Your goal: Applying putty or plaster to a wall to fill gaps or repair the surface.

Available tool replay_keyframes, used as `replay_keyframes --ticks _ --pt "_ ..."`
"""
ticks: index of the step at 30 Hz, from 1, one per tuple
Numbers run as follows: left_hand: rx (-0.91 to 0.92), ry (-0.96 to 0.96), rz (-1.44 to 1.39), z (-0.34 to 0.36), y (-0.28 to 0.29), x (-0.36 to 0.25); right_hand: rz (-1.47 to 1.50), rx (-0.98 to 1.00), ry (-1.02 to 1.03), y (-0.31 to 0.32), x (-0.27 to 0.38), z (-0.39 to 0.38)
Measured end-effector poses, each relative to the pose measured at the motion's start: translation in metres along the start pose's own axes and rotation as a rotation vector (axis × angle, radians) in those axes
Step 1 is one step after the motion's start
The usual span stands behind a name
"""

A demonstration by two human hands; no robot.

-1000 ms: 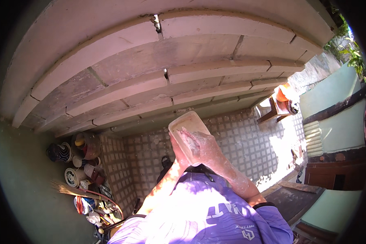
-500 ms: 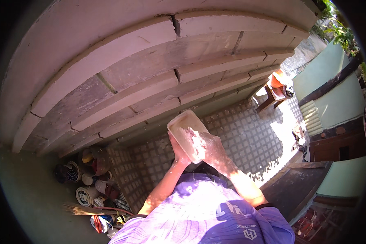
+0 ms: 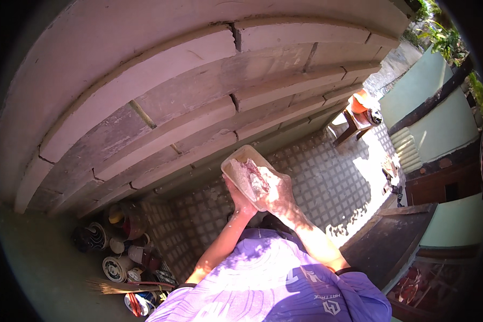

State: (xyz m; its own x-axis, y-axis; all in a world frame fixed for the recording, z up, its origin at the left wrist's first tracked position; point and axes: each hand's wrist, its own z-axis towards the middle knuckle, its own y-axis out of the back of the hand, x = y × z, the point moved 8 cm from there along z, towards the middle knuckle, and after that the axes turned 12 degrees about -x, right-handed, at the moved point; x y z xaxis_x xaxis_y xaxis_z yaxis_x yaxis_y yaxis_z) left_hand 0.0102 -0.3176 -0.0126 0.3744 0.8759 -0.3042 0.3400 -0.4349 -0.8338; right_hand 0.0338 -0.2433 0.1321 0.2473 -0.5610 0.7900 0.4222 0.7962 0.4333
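In front of my body I hold a pale rectangular plastic tub (image 3: 256, 154), tilted so that its inside shows. My left hand (image 3: 240, 198) is wrapped round its left side and underside; the fingertips are hidden beneath it. Over the tub's right edge reaches my right hand (image 3: 280, 192), its fingers curled down inside. Against those fingers lies a lumpy pinkish-white mass (image 3: 252, 176). Strong sunlight hides its detail, and I cannot tell what it is.
A stepped wall with pale ledges (image 3: 182, 51) rises ahead. Buckets (image 3: 114, 268) and a straw broom (image 3: 112, 287) crowd the left. On the tiled floor (image 3: 316, 177) at the far right stands a wooden stool (image 3: 349, 129) with an orange object (image 3: 359, 102). A dark board (image 3: 386, 233) lies at right.
My right hand has shifted up and back toward the tub's right edge, and more of the pinkish-white mass shows. The tub stays in nearly the same place.
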Motion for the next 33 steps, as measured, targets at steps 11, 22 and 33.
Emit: replay_keyframes --ticks 11,22,33 --pt "0.146 -0.022 -0.064 0.017 -0.029 0.026 -0.031 0.062 0.019 0.045 -0.023 0.028" --pt "0.15 0.085 -0.111 0.034 -0.042 0.074 0.037 0.112 0.04 0.058 -0.057 0.044" --pt "0.122 -0.005 -0.05 0.037 -0.058 0.08 0.113 0.15 0.022 0.076 -0.074 0.058"
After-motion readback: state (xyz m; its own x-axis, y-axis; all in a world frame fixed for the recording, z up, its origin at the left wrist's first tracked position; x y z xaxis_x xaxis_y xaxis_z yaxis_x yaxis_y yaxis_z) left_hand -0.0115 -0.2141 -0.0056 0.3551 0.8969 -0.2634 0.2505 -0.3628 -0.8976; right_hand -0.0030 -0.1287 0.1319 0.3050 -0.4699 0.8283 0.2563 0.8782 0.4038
